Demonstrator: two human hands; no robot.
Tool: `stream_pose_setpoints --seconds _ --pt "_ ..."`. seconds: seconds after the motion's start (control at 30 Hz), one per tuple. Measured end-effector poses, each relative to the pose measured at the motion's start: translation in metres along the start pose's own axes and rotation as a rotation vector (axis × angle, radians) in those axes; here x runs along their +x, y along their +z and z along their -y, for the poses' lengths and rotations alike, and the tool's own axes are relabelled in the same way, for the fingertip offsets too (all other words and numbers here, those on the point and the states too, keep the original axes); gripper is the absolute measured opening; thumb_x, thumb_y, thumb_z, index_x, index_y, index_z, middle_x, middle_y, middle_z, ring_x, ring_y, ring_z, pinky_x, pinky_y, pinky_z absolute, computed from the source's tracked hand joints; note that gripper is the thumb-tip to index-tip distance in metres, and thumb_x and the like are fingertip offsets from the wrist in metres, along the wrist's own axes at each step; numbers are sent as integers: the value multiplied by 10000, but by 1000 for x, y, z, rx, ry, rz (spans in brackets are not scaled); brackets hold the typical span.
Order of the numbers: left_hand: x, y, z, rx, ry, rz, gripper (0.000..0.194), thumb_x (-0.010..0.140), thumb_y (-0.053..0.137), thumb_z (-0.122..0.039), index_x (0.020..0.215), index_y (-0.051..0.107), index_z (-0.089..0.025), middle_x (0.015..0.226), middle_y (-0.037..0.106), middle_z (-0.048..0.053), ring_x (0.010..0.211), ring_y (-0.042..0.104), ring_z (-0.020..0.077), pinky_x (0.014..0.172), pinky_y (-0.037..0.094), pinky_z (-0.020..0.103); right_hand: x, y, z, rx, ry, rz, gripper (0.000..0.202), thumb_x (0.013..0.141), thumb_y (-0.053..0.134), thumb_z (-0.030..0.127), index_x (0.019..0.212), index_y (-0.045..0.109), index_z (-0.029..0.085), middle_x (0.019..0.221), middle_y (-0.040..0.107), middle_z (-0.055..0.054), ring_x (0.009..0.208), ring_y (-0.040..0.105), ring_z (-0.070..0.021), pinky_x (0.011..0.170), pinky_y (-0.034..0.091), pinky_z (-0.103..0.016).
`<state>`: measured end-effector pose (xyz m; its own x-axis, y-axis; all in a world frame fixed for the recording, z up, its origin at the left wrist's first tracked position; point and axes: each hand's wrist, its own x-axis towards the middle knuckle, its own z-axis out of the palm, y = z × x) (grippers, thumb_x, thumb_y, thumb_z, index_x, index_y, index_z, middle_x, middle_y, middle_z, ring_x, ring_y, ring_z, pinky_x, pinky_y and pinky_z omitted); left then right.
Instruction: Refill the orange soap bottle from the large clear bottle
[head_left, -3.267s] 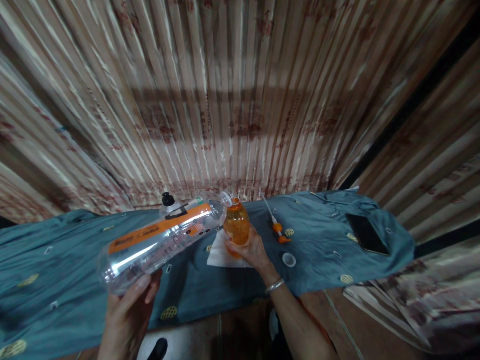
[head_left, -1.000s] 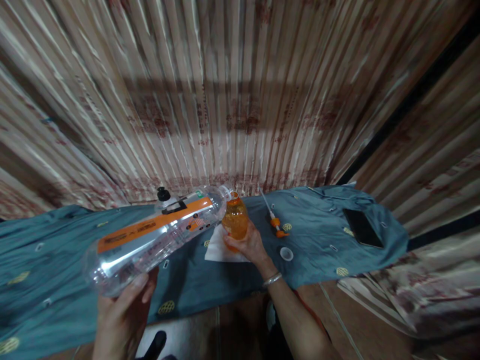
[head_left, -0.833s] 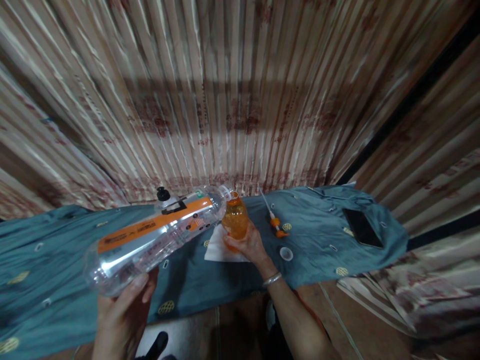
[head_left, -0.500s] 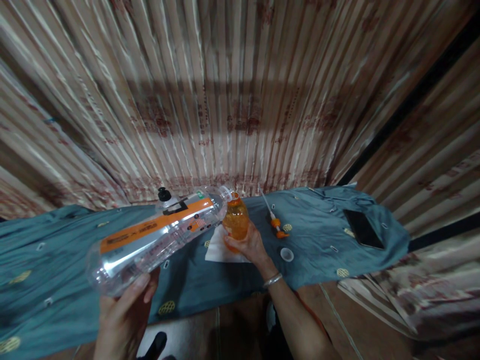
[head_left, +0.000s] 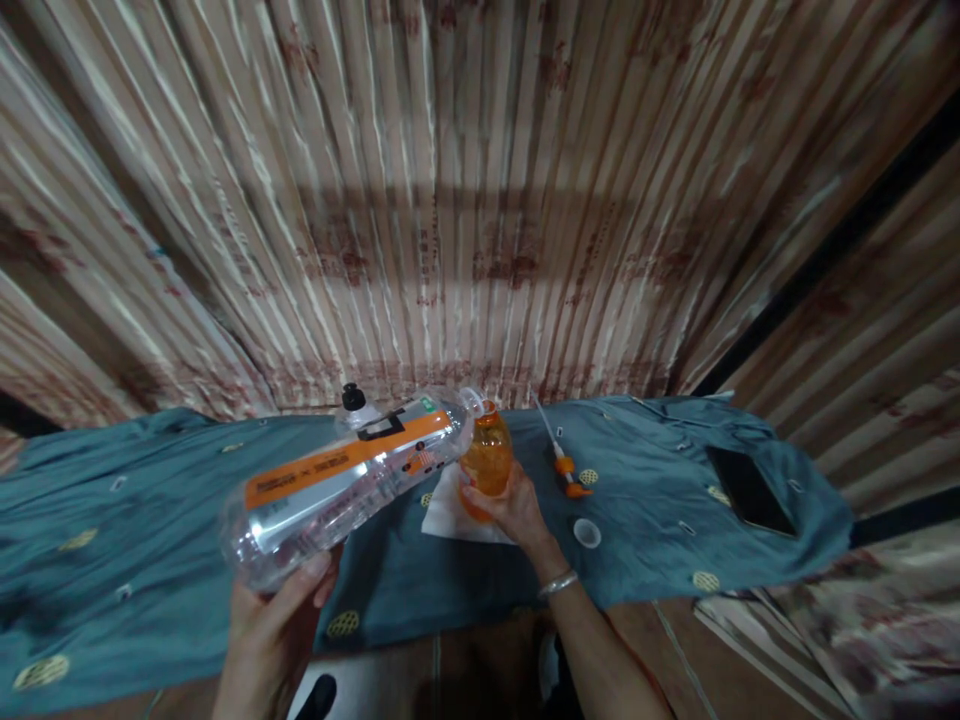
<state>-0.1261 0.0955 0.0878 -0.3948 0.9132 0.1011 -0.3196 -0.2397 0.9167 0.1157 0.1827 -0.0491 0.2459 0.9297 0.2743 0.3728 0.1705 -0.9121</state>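
My left hand (head_left: 289,605) is wrapped round the lower part of a large clear plastic bottle (head_left: 367,490) with an orange and silver label. The bottle is tilted, its mouth at the top of an orange see-through bottle (head_left: 489,455). Whether liquid runs between them I cannot tell. My right hand (head_left: 514,508) grips the orange bottle round its side, over a white sheet (head_left: 442,515) on the cloth. An orange pump top (head_left: 568,475) with a long clear tube lies to the right, near a small white round cap (head_left: 587,533).
Behind the clear bottle stands a container with a black top (head_left: 352,397). A dark phone (head_left: 750,490) lies at the right on the teal cloth (head_left: 645,510). Striped curtains (head_left: 480,200) hang close behind the table.
The whole view has shifted, so things appear a little further right and lower. Both hands keep their holds, and the clear bottle stays tilted at the orange bottle's mouth.
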Motion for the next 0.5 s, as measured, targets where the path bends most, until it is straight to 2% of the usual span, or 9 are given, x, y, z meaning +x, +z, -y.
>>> stream_pose_setpoints --seconds 0.23,0.5 --pt "-1 1 -3 -11 -21 19 532 580 1020 -351 1037 789 -207 681 595 -22 547 391 81 446 306 180 0 -1 1 3 0 13 592 688 934 437 1213 745 235 1199 862 -125 1148 831 -374 1066 674 -561" --pt "-2 2 -4 -1 -26 -13 617 515 1059 -375 1046 789 -216 716 654 -5 541 422 83 437 333 177 1 -1 1 3 14 17 638 681 936 465 1236 740 219 1200 854 -145 1157 826 -398 1040 684 -578"
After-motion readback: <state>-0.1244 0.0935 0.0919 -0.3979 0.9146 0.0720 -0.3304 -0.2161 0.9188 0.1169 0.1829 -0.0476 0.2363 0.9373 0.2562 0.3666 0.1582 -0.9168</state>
